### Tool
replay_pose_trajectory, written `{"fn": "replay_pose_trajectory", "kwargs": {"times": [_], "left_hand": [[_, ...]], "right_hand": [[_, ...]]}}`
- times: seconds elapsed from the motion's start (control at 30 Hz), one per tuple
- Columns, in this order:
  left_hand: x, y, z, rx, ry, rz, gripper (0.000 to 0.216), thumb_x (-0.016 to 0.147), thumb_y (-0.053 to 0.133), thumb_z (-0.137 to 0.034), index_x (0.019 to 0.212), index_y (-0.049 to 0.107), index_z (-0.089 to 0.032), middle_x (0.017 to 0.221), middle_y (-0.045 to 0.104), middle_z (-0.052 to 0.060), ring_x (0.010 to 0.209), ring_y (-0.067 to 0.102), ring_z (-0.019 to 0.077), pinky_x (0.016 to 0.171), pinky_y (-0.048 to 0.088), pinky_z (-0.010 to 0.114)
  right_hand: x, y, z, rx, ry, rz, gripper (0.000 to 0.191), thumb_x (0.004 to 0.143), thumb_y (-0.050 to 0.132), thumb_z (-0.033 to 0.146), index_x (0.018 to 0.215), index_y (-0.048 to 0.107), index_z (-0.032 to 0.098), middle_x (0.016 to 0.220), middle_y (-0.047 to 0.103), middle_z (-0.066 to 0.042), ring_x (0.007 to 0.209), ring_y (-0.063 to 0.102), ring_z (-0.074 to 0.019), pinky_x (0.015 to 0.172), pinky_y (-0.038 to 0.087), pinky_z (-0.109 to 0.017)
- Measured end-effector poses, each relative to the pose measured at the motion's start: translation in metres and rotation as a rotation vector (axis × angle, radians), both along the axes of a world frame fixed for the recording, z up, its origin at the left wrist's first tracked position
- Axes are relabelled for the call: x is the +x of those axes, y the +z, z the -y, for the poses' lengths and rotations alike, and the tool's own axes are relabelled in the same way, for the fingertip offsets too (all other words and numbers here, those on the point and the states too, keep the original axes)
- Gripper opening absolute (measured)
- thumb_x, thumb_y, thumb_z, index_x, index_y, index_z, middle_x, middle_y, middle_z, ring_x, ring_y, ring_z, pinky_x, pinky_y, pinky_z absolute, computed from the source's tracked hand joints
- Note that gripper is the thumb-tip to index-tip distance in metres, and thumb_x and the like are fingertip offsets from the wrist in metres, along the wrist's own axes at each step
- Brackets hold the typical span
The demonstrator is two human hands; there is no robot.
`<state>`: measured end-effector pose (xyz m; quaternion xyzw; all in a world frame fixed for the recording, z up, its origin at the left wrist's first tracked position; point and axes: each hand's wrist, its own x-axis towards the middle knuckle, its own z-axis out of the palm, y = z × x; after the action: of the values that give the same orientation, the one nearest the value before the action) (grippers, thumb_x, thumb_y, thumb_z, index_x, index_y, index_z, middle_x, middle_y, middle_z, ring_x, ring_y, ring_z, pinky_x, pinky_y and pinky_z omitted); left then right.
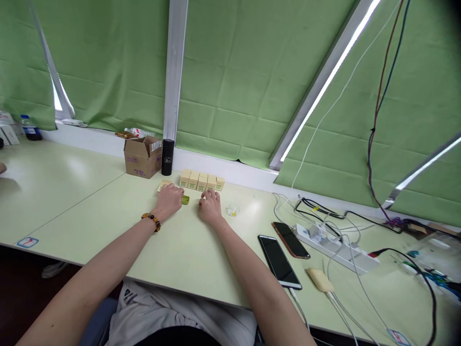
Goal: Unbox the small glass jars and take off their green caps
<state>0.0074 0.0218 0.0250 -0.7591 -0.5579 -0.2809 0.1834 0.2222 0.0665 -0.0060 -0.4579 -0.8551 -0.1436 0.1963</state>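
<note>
Both my arms reach far across a pale green table (187, 250). My left hand (169, 199), with a bead bracelet on the wrist, lies knuckles up beside a small green piece (185, 200); its fingers curl over a pale flat thing (162, 186) that I cannot make out. My right hand (210, 205) rests palm down, fingers spread, fingertips just short of a row of several small cream boxes with green fronts (201, 181). A small clear piece with a yellow spot (233, 210) lies just right of that hand.
A brown cardboard box (142, 156) and a black cylinder (167, 157) stand behind my left hand. Two phones (280, 261), a white power strip (334, 247), a yellow charger (320, 279) and tangled cables fill the right side. Green blinds hang behind.
</note>
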Motion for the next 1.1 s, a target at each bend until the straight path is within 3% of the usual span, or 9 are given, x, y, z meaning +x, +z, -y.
{"fn": "replay_pose_trajectory", "kwargs": {"times": [0.13, 0.33, 0.43, 0.73, 1.1], "left_hand": [[0.0, 0.002, 0.001, 0.0, 0.003, 0.004, 0.03, 0.099, 0.046, -0.017, 0.089, 0.074, -0.018, 0.085, 0.078, 0.013, 0.091, 0.063, 0.0306, 0.082, 0.038, 0.046], [0.001, 0.002, 0.002, 0.004, -0.02, 0.046, 0.029, 0.098, 0.048, -0.016, 0.082, 0.072, -0.019, 0.082, 0.077, 0.013, 0.091, 0.063, 0.0313, 0.081, 0.038, 0.045], [0.003, 0.002, 0.002, 0.004, -0.026, 0.049, 0.029, 0.098, 0.048, -0.017, 0.082, 0.072, -0.019, 0.081, 0.076, 0.013, 0.092, 0.063, 0.0313, 0.081, 0.038, 0.045], [0.002, 0.0, 0.001, 0.011, -0.005, 0.01, 0.032, 0.098, 0.045, -0.018, 0.086, 0.074, -0.019, 0.084, 0.078, 0.013, 0.092, 0.065, 0.0304, 0.081, 0.04, 0.046], [0.002, -0.001, -0.001, 0.015, -0.026, 0.046, 0.03, 0.098, 0.047, -0.019, 0.086, 0.075, -0.019, 0.082, 0.077, 0.013, 0.092, 0.065, 0.0314, 0.081, 0.039, 0.046]], "right_hand": [[0.002, 0.002, 0.003, 0.007, -0.002, -0.04, 0.019, 0.081, 0.066, 0.017, 0.097, 0.077, 0.019, 0.131, 0.063, -0.014, 0.137, 0.039, -0.0349, 0.118, 0.022, -0.05], [0.033, 0.006, 0.01, 0.05, -0.017, -0.142, 0.043, 0.077, 0.066, 0.016, 0.119, 0.069, 0.021, 0.131, 0.068, -0.012, 0.136, 0.042, -0.035, 0.117, 0.023, -0.051], [0.045, 0.002, 0.013, 0.024, 0.009, -0.14, 0.045, 0.08, 0.065, 0.019, 0.125, 0.066, 0.02, 0.126, 0.073, -0.013, 0.131, 0.047, -0.0342, 0.116, 0.023, -0.051], [0.044, -0.005, 0.009, -0.007, 0.015, -0.106, 0.02, 0.087, 0.063, 0.022, 0.105, 0.071, 0.02, 0.109, 0.076, -0.01, 0.103, 0.061, -0.0267, 0.111, 0.025, -0.045], [0.032, -0.008, 0.004, 0.004, -0.023, -0.125, 0.019, 0.091, 0.063, 0.026, 0.108, 0.071, 0.021, 0.11, 0.076, -0.011, 0.107, 0.06, -0.0278, 0.107, 0.027, -0.046]]}}
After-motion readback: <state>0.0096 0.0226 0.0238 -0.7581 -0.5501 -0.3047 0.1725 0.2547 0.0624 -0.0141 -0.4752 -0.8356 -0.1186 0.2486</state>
